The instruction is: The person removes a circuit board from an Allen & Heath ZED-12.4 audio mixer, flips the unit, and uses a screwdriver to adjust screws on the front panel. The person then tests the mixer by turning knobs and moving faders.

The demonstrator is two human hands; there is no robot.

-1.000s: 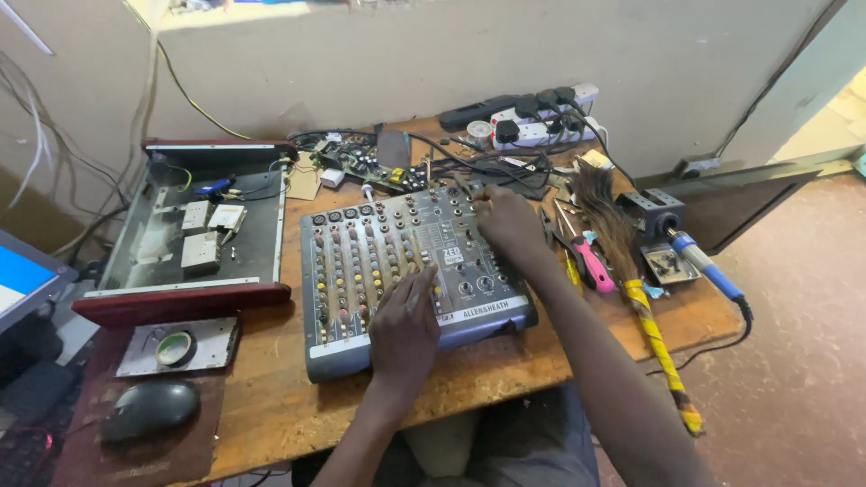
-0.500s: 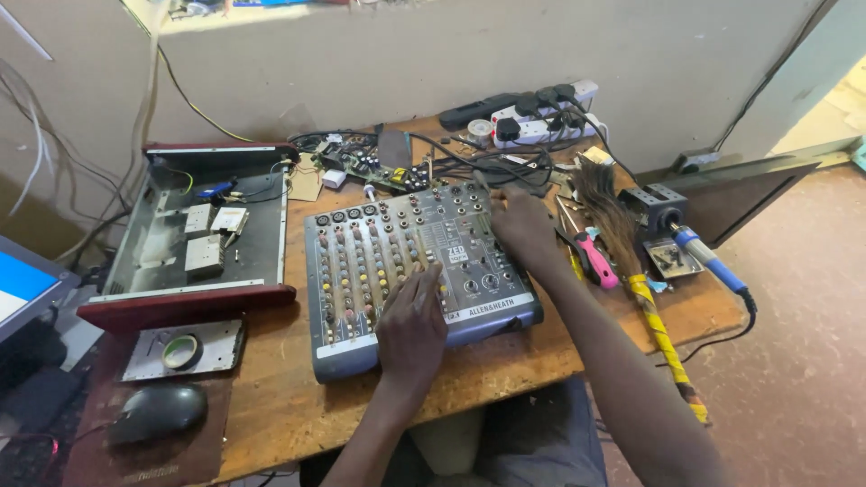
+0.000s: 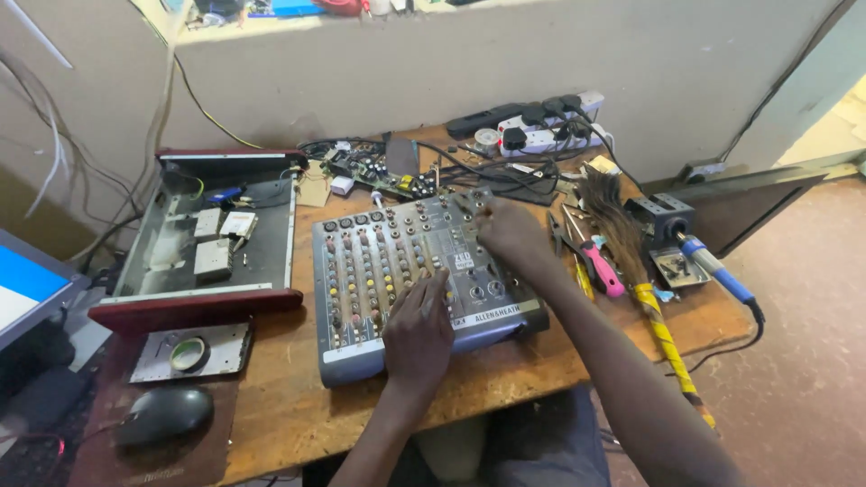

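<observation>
A grey audio mixer (image 3: pixel 379 261) with rows of small knobs lies on a wooden table (image 3: pixel 298 406). My left hand (image 3: pixel 417 329) rests palm down on the mixer's near middle, fingertips on the knobs. Farther back, my right hand (image 3: pixel 510 230) sits on the mixer's far right corner with its fingers curled over the top edge. Neither hand lifts anything off the table.
An opened metal device chassis (image 3: pixel 212 243) stands to the left, a small plate with a tape roll (image 3: pixel 188 352) and a black mouse (image 3: pixel 162 415) before it. Right of the mixer lie a pink-handled tool (image 3: pixel 603 269), a broom (image 3: pixel 645 298) and a soldering iron (image 3: pixel 713 266). Power strips (image 3: pixel 541 126) and cables sit at the back.
My left hand has slid a little forward onto the knobs, and my right hand has shifted left along the mixer's far edge. The mixer stays put.
</observation>
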